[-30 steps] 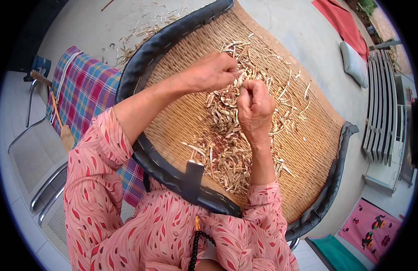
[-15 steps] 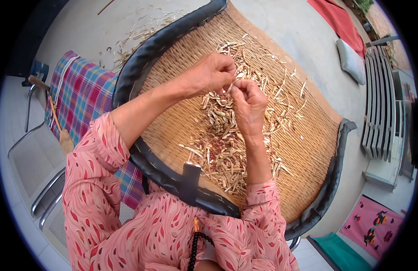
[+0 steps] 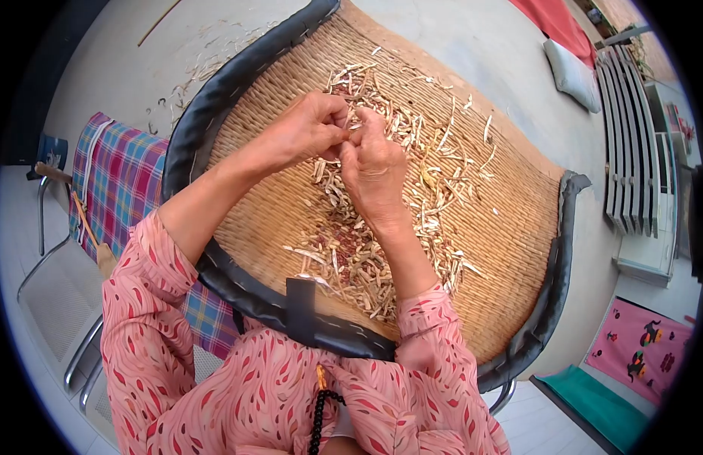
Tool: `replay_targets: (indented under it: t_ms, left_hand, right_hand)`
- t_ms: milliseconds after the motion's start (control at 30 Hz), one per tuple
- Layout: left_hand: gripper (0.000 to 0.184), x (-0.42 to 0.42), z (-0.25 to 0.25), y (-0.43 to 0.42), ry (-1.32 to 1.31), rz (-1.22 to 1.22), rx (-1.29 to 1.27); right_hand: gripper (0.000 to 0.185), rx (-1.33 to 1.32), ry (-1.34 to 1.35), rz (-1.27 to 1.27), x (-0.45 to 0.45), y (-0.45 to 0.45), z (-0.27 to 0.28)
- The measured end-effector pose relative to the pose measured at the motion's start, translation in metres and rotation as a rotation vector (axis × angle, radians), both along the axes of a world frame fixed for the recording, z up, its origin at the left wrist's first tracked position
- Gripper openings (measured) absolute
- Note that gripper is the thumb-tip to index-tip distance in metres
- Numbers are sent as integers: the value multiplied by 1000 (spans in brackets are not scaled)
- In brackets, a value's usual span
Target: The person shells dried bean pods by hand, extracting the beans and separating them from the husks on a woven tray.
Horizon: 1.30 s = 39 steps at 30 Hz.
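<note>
- Broad woven tray (image 3: 249, 212) across the middle of the frame, straw-coloured and closely ribbed, with a smoother tan strip along the upper right edge.
- Around the left, lower and right sides of the tray, a thick black rim (image 3: 249, 301), marked with pale stitches and patched with dark tape (image 3: 300, 311) at lower centre.
- On the tray, from upper centre to lower centre of the frame, a long, loose heap of dry pods (image 3: 366, 265): cream, pale brown and greyish, many curled, twisted or split, densest along the middle and thinning rightward.
- Over the heap, near upper centre, left hand (image 3: 309, 127) and right hand (image 3: 374, 159), fingertips bent inward and meeting; cannot tell whether either grip is clenched on a pod, too small and covered there.
- Right of the heap, slender stray pods (image 3: 488, 130), straight or bent, apart on the weave.
- Among the heaped pods, tiny reddish seeds (image 3: 344, 230), gathered in patches.
</note>
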<state>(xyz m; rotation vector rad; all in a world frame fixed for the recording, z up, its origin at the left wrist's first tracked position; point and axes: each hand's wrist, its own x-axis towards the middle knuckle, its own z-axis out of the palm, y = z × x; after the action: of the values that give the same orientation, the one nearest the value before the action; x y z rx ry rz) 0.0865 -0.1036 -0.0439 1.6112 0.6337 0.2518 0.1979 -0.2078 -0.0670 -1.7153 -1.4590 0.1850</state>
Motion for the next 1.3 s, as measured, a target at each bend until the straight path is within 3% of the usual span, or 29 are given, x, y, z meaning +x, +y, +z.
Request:
replay_targets:
  t_ms: [133,200,267,367,433,533,700,800,867,933,1067,1233,1300]
  left_hand:
    - [8,-3,19,14,-78,142,102]
    - [5,-24,33,57,-315,487,54]
    - [20,-57,44,93,-766,830,69]
    - [36,-80,31,102,-340,1267,4]
    - [40,-80,22,97,-281,1072,169]
    - [39,-64,33,81,-253,838,261]
    - [25,-35,22,68,-225,541,291]
    - [19,-22,17,45,-187,285,303]
    - [15,-16,13,31,-176,96,133]
    - [13,-5,16,15,-56,55,-3]
    - [10,13,9,-7,-68,-3,-175]
    - [10,12,1,-16,-107,1,-80]
    - [10,12,-2,-16,-104,9,-28]
  right_hand:
    - [34,-60,102,59,11,0,5]
    - [28,-129,120,4,29,-1,7]
    - [11,-106,244,-174,52,-4,17]
    - [7,-279,-152,-259,105,-27,0]
    - [12,-485,-455,-260,118,-47,-3]
    - [15,-659,-435,-223,116,-56,-19]
    - [13,-649,-395,-213,110,-53,-32]
    - [13,-524,120,-116,119,-53,-32]
    - [11,-463,400,-44,111,-46,-24]
    - [9,-392,644,28,88,-37,1]
    - [7,-263,726,131,53,-27,22]
    - [3,-179,367,148,32,-27,23]
    - [4,-145,447,140,33,-27,17]
